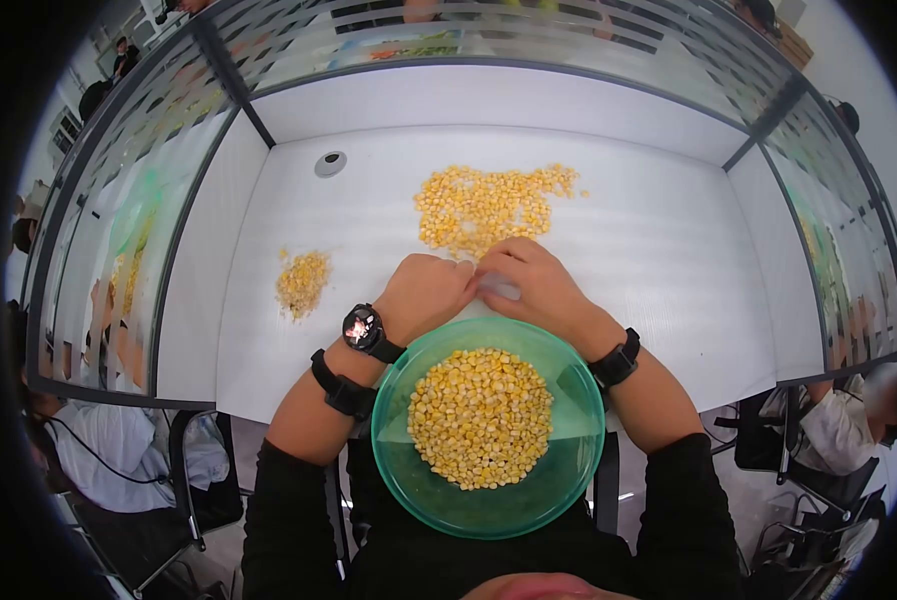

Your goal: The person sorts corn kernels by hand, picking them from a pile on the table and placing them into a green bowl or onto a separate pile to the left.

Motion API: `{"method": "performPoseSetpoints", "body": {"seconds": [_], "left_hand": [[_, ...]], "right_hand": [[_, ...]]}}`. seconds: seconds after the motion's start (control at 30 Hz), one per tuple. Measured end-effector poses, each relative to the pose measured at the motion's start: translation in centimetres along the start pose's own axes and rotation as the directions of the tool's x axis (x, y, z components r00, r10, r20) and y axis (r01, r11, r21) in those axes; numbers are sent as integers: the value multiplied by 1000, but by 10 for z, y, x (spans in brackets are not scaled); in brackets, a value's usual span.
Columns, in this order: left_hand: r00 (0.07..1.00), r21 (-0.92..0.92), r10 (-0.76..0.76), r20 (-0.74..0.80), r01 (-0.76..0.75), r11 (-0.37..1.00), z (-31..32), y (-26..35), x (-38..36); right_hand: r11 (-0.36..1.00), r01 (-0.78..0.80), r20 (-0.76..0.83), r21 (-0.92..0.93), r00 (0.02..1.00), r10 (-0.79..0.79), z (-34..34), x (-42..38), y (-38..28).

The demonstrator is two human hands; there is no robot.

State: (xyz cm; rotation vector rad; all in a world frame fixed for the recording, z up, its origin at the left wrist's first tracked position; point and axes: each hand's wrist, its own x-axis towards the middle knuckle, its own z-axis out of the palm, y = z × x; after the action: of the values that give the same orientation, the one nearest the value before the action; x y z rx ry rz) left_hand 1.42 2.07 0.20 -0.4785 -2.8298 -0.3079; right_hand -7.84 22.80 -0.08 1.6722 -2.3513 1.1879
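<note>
A large patch of yellow corn kernels (488, 205) lies loose on the white desk (658, 290). At its near edge my left hand (428, 292) is closed, fingers curled in and meeting my other hand. My right hand (533, 285) is also closed, its fingers bent inward beside the left. A small whitish patch shows under the right palm; what it is, I cannot make out. Both sets of fingertips are partly hidden. Below my wrists, close to my body, sits a green translucent bowl (488, 520) with many corn kernels (480, 418) in it.
To the left lies a smaller pile of paler, broken-looking kernels (303, 283). A round grey desk grommet (330, 164) is near the back left. Low partitions (498, 95) with striped glass enclose the desk on three sides. Other people sit beyond the left and right partitions.
</note>
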Motion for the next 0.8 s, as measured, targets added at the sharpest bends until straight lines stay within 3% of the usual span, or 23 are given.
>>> {"method": "performPoseSetpoints", "body": {"seconds": [0.33, 0.8], "left_hand": [[997, -131, -9, -77, -1, 991, 9, -5, 5], [999, -247, -27, -41, 16, 969, 5, -10, 5]], "right_hand": [[998, -65, -16, 17, 998, 65, 2, 0, -3], [990, -121, -10, 66, 992, 122, 6, -1, 2]]}}
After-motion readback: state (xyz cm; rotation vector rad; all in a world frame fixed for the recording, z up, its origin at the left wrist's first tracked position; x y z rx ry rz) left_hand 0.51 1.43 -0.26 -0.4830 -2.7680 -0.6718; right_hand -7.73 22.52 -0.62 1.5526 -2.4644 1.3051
